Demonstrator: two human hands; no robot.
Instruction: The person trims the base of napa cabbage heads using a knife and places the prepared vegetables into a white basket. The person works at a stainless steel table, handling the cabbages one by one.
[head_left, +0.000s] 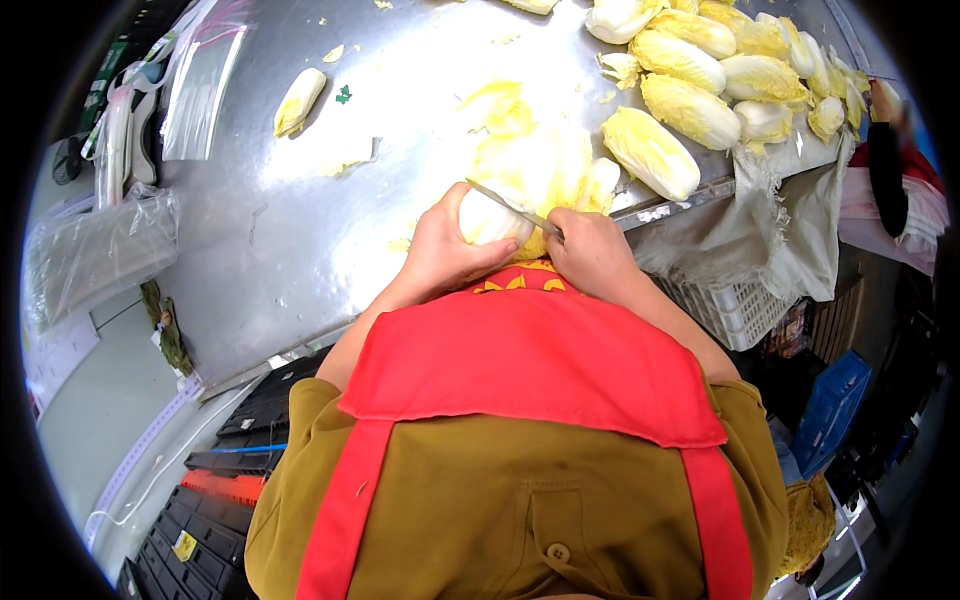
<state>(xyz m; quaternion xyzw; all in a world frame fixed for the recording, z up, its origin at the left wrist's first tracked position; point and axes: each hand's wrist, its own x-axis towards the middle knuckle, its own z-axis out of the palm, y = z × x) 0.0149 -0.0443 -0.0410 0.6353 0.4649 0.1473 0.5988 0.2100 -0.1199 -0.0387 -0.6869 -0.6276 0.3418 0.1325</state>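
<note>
My left hand (450, 251) is closed around the white base of a napa cabbage (491, 219), its thumb near the body side. A knife (514, 206) is gripped in my right hand (589, 244), and its blade lies across the cabbage's base, its tip towards the left hand's fingers. The handle is mostly hidden in the right fist. Loose yellow cabbage leaves (495, 109) lie on the metal table (225, 247) just beyond the hands. A single napa cabbage (652, 154) rests to the right of them.
Several napa cabbages (694, 109) are heaped at the back right. One small cabbage (298, 103) lies at the left. Plastic bags (97, 259) hang at the left edge. A white crate (739, 311) stands below the table's right side. Another person's arm (886, 165) shows at far right.
</note>
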